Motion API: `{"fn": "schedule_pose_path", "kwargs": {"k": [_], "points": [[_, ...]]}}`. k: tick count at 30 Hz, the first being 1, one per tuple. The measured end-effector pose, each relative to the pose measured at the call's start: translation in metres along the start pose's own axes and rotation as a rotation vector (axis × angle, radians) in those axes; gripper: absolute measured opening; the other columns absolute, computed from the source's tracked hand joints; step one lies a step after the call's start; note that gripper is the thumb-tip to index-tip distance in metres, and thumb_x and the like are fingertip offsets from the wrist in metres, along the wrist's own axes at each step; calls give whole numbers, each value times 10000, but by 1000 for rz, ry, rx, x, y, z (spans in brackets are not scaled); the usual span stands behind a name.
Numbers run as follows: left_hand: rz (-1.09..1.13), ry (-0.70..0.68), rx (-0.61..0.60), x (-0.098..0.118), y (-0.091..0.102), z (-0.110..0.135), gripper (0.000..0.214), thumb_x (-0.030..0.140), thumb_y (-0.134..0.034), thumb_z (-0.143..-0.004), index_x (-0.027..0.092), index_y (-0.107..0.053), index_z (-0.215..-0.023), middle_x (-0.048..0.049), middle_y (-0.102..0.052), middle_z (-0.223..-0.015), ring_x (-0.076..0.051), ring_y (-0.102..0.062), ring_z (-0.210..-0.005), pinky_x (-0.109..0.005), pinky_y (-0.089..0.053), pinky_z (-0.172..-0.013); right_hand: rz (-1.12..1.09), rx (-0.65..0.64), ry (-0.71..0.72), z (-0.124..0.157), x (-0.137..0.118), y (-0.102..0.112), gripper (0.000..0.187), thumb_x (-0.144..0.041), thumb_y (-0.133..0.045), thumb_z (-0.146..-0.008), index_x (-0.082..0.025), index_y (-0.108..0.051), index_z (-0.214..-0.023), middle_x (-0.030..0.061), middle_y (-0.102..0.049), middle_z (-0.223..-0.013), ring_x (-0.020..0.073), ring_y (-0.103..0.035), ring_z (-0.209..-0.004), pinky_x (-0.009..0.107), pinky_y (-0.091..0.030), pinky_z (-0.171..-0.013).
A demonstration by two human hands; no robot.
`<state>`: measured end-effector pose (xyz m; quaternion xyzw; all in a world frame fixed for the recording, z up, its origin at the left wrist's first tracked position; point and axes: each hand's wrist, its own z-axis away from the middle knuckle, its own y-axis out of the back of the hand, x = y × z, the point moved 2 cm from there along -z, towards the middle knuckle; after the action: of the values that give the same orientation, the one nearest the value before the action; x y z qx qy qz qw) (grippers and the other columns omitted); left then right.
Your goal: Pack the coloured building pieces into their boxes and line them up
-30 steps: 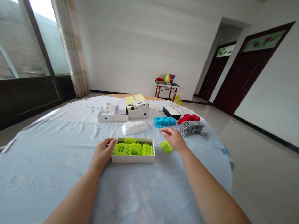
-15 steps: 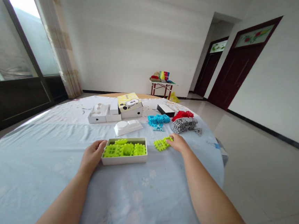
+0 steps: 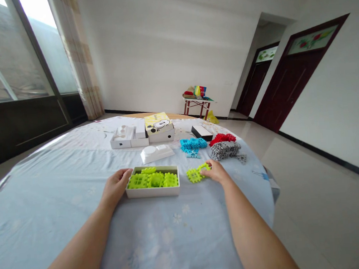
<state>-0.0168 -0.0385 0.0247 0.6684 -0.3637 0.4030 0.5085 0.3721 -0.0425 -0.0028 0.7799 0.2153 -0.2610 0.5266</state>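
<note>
My left hand (image 3: 116, 186) grips the left end of a white open box (image 3: 153, 192), with its fingers closed over the rim. Inside the box lie several lime-green plastic building tiles (image 3: 156, 180) with notched edges. To the right of the box, my right hand (image 3: 216, 172) pinches a green building tile (image 3: 206, 167) between thumb and fingers. Another green tile (image 3: 193, 175) lies beside it on the cloth; I cannot tell whether the two are joined.
Behind are blue tiles (image 3: 193, 144), red tiles (image 3: 222, 138) and a grey pile of tiles (image 3: 225, 150). A white moulded tray (image 3: 157, 153), a yellow cartoon box (image 3: 159, 128), white boxes (image 3: 122, 143) and a black-sided box (image 3: 202, 133) stand farther back on the tablecloth (image 3: 182, 243).
The view has shifted slightly, so everything sits a little to the right. The tile in my right hand is lifted and tilted slightly more. My left hand stays on the box.
</note>
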Motion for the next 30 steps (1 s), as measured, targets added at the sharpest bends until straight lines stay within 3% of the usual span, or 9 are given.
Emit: {"fn": "schedule_pose_path", "kwargs": {"k": [4, 8, 12, 16, 20, 23, 26, 30], "points": [[-21, -12, 13, 2, 1, 1, 440, 542, -535, -657, 164, -682, -826, -21, -683, -688, -200, -616, -703, -245, -465, -615, 1, -67, -16, 4, -7, 1, 523, -289, -724, -578, -165, -589, -1068, 57, -632, -931, 208, -598, -887, 302, -469, -757], [-27, -1, 15, 6, 1, 3, 436, 544, -532, -649, 168, -687, -806, -13, -668, -641, -199, -608, -668, -248, -462, -589, -48, -119, -30, 6, -10, 2, 435, -232, -628, -675, -184, -583, -1105, 36, -653, -875, 176, -620, -803, 303, -471, -763], [-9, -21, 10, 6, 0, 3, 445, 548, -524, -651, 162, -688, -798, -20, -671, -647, -201, -604, -662, -253, -461, -573, -137, -14, 1, 1, -17, 7, 338, -220, -517, -758, -170, -600, -1083, 66, -675, -935, 191, -630, -862, 332, -481, -805], [-6, -34, 1, 2, -1, 0, 456, 543, -511, -665, 148, -685, -811, -26, -673, -661, -193, -603, -658, -253, -463, -588, -266, 97, 161, -3, -57, 15, 409, -264, -517, -788, -183, -535, -1189, 89, -632, -1119, 208, -594, -1020, 341, -475, -851], [-20, -31, 0, -2, -2, -1, 445, 527, -506, -688, 150, -686, -842, -27, -677, -682, -190, -604, -671, -247, -455, -595, -250, -75, 347, 2, -120, 8, 352, -253, -528, -802, -221, -571, -1149, 55, -649, -1092, 189, -610, -977, 333, -475, -850], [-7, -37, -1, -4, -2, -2, 427, 507, -506, -698, 150, -684, -850, -26, -680, -695, -185, -605, -681, -242, -453, -602, -197, -205, 451, 7, -152, -5, 328, -220, -528, -806, -226, -591, -1128, 45, -658, -1076, 183, -609, -975, 333, -467, -862], [7, -42, -2, -6, -3, -3, 419, 497, -507, -696, 147, -684, -844, -26, -681, -695, -186, -605, -681, -245, -455, -603, -143, -245, 471, 8, -158, -21, 334, -176, -527, -801, -226, -595, -1124, 47, -653, -1091, 182, -600, -1005, 339, -451, -892], [-3, -48, 2, -6, -3, -3, 421, 500, -507, -698, 148, -684, -845, -23, -679, -692, -185, -604, -678, -246, -456, -606, -129, -256, 470, 8, -146, -32, 394, -154, -576, -763, -202, -571, -1154, 61, -655, -1055, 171, -610, -961, 320, -459, -879]]}}
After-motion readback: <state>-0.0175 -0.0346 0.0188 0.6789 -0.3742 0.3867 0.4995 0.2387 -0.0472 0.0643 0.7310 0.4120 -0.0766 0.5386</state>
